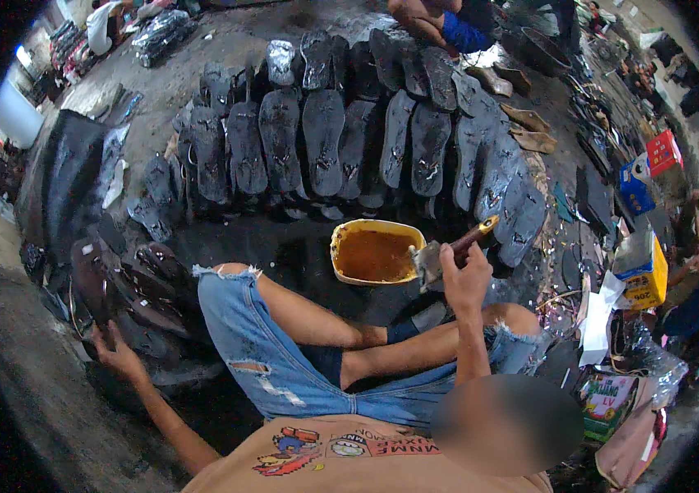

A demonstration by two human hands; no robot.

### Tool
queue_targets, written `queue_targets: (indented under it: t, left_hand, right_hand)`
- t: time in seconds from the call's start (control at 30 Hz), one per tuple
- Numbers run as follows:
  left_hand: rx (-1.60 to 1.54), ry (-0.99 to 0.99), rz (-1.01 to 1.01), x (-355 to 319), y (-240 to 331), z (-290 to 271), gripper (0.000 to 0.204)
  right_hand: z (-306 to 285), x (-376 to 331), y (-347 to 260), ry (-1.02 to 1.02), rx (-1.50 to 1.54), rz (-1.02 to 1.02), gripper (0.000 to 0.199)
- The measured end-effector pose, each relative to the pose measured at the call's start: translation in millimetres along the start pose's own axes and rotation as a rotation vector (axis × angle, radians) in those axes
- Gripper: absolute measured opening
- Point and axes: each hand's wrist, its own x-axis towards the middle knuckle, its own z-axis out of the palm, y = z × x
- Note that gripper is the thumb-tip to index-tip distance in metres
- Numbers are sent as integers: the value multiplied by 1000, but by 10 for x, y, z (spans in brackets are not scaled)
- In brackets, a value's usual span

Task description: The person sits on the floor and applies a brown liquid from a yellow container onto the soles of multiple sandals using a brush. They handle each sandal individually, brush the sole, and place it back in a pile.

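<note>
Brown sole (89, 275), glossy on its upper face, lies at the left of the seated person, among a heap of dark pieces (156, 316) on the floor (17, 324). We find its long axis running roughly away from the body, its near end at the fingers of the left hand (124, 361). That hand is plainly the nearer one; the right hand (467, 283) stands well apart, on the other side of the bent knees. We note the left fingers partly extended and the thumb set apart; whether they pinch the sole or merely touch it, we cannot tell. Our check of the right hand shows it grasping a brush (473, 236) by the handle, which slants up and to the right, bristles low and to the left. Those bristles sit at the right edge of the yellow tub (338, 267), outside the amber liquid (374, 255); contact with the rim we cannot confirm. Between sole and brush, we judge the sideways gap across the lap to be the governing relation.
</note>
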Motion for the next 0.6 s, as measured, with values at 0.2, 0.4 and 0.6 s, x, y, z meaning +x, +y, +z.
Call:
queue_targets:
  t: [0.2, 0.4, 0.6]
  left_hand:
    - [-407, -882, -207, -1181, 1866, -38, 43]
    - [191, -559, 521, -1607, 1978, 137, 46]
    - [66, -641, 574, -1418, 2107, 197, 53]
  right_hand:
    - [-6, 48, 140, -147, -114, 2, 34]
    - [-21, -81, 373, -460, 13, 25, 34]
    - [-362, 204, -136, -166, 1191, 633, 24]
